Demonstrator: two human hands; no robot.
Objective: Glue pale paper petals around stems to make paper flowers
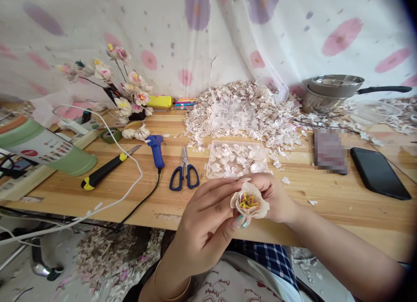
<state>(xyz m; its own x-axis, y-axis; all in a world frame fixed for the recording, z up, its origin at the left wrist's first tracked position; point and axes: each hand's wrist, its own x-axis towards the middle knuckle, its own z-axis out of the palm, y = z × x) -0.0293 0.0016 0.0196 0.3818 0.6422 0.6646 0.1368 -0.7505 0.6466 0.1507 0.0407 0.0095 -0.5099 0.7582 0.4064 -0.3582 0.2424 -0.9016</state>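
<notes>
A handmade flower (250,201) with pale cream petals and yellow strands at its centre faces up between my hands, over the table's front edge. My left hand (208,219) pinches it from the left, its thumb against the base of the petals. From the right, my right hand (275,195) closes round the flower's far side, its fingers partly hidden behind the bloom. Just beyond my hands lies a clear compartment box (239,156) with loose pale petals in it. Blue-handled scissors (184,172) rest to the left of that box.
A blue glue gun (156,150), a utility knife (110,167) and a white cable (138,163) lie on the left. Finished flowers (133,91) stand behind them. A petal heap (202,111) fills the back; metal pans (325,93) and a phone (379,172) are right.
</notes>
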